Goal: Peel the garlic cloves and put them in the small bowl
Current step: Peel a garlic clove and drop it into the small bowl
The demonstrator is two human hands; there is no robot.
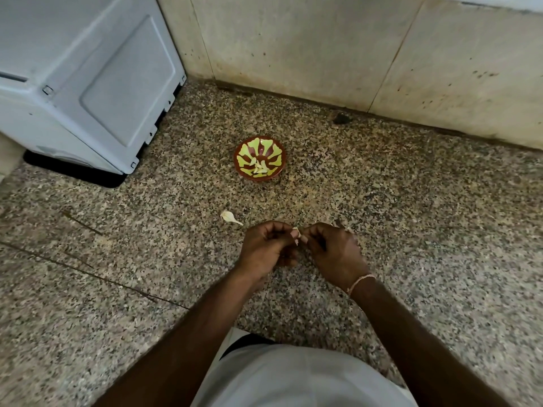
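Both hands meet above the speckled floor [382,201]: left hand [266,246] and right hand [332,251] pinch 1 garlic clove [296,232] between fingertips. Small bowl [259,158] ahead holds peeled cloves [260,168]; another clove [229,216] lies nearby.

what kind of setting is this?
Likely a home kitchen or utility corner, worked at floor level: speckled stone floor, stained tile wall, and a white appliance beside the small bowl of garlic.

Red-brown small bowl [260,143] with yellow-green petal pattern; speckled floor [382,201].
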